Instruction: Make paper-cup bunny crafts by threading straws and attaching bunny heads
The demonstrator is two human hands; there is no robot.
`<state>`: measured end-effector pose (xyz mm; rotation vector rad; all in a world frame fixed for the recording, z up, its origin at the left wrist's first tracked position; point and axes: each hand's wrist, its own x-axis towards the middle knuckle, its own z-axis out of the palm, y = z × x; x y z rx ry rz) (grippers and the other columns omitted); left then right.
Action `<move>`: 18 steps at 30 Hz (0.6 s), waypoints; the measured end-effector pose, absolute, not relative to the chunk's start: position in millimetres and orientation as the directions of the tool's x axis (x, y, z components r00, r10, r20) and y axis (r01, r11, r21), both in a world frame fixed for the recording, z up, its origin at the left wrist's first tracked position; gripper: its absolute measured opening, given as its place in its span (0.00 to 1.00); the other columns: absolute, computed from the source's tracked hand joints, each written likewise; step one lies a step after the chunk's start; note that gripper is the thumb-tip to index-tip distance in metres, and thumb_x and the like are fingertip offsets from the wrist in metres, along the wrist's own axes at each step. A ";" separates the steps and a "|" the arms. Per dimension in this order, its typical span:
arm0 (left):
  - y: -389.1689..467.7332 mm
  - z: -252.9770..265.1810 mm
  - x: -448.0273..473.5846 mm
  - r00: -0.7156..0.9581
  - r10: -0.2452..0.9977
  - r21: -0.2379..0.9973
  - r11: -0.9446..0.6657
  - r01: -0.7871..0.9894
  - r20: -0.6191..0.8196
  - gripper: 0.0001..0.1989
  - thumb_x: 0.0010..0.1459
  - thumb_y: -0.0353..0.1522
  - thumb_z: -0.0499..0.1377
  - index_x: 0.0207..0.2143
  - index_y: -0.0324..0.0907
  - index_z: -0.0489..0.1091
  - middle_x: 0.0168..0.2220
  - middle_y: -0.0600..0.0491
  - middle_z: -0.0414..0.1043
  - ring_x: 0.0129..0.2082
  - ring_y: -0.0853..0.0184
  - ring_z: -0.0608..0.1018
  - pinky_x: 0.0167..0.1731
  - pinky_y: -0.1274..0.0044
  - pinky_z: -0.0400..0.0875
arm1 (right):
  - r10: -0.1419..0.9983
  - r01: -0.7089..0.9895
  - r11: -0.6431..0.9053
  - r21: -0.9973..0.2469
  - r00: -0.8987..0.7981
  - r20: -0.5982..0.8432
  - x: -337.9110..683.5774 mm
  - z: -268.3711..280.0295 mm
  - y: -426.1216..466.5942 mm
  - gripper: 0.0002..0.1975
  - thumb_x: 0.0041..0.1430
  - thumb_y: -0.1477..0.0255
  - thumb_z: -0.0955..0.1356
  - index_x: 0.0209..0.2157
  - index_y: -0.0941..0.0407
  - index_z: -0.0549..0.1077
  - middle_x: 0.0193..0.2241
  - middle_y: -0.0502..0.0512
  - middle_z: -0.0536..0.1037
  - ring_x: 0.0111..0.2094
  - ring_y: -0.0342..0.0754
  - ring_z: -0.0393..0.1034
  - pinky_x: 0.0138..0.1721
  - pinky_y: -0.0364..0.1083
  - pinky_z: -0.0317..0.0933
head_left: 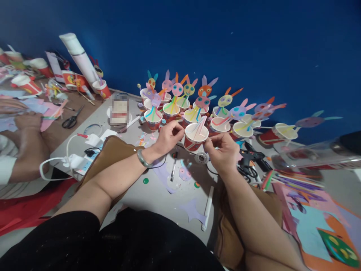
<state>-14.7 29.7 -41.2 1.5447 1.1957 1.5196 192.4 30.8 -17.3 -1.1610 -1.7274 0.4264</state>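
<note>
A red and white paper cup (196,142) is upright between my hands, with pale strips standing up inside it. At its left side, the thumb and fingers of my left hand (169,138) pinch the cup's edge. My right hand (224,150) pinches the opposite side, its fingers curled. Just behind stand several similar cups (153,122) with paper rabbit heads (177,89) on coloured stems. Below the held cup lie a roll of tape (201,158), a pen (174,167) and a pink rabbit face cutout (185,173).
A black glue gun (252,156) lies right of my right hand, near a clear bottle (310,154). Chargers (76,161) and cables sit at left. A white stick (208,209) and purple paper scraps (193,212) lie in front. A co-worker's arm (29,139) rests at far left near scissors (72,118).
</note>
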 end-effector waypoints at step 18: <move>22.6 -29.4 -10.9 -0.134 0.920 0.919 -0.340 0.199 0.369 0.09 0.54 0.30 0.64 0.26 0.41 0.66 0.25 0.58 0.69 0.25 0.74 0.68 0.28 0.79 0.63 | 0.799 0.652 0.513 -0.558 -0.126 0.588 191.6 -20.0 26.3 0.10 0.57 0.64 0.69 0.25 0.49 0.66 0.21 0.51 0.76 0.23 0.48 0.71 0.28 0.47 0.64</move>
